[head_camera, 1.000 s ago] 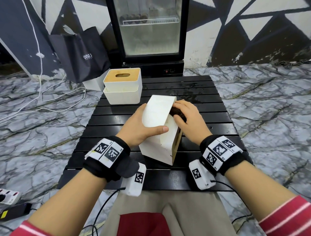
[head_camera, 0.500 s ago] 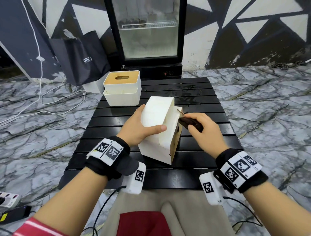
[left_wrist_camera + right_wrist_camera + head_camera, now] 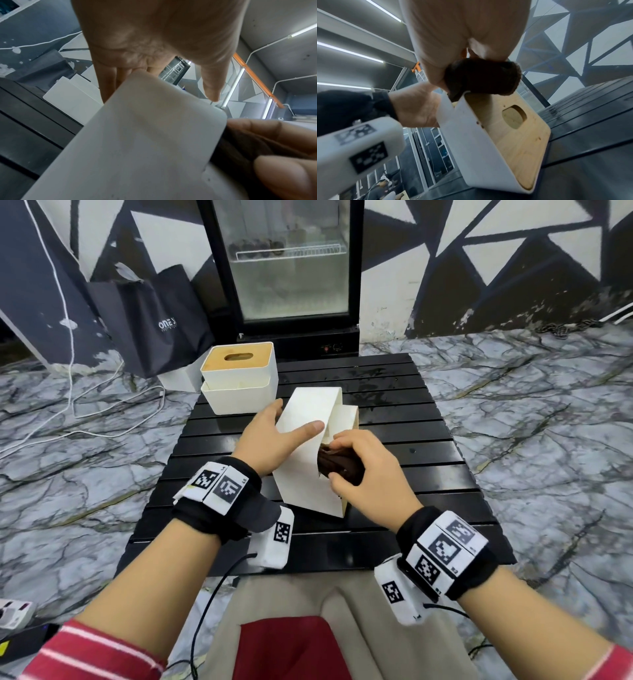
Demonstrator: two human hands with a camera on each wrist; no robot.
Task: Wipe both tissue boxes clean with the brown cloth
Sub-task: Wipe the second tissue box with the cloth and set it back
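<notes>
A white tissue box (image 3: 308,446) stands tipped on its side in the middle of the black slatted table (image 3: 428,446), its wooden lid (image 3: 520,135) facing right. My left hand (image 3: 270,440) grips it from the left, thumb across the upper face; the left wrist view shows the same box (image 3: 137,142). My right hand (image 3: 363,470) holds the bunched brown cloth (image 3: 337,465) and presses it against the box's near right edge; the cloth (image 3: 481,78) shows in the right wrist view too. A second white tissue box (image 3: 239,378) with a wooden lid stands upright at the table's far left.
A glass-door fridge (image 3: 287,265) stands behind the table. A black bag (image 3: 154,320) leans on the wall at the left, with white cables (image 3: 72,361) on the marble floor. A power strip (image 3: 13,611) lies at the lower left.
My right hand with the cloth has drawn back from the box's far top edge and now presses low on its near right edge. The left hand keeps its grip on the box.
</notes>
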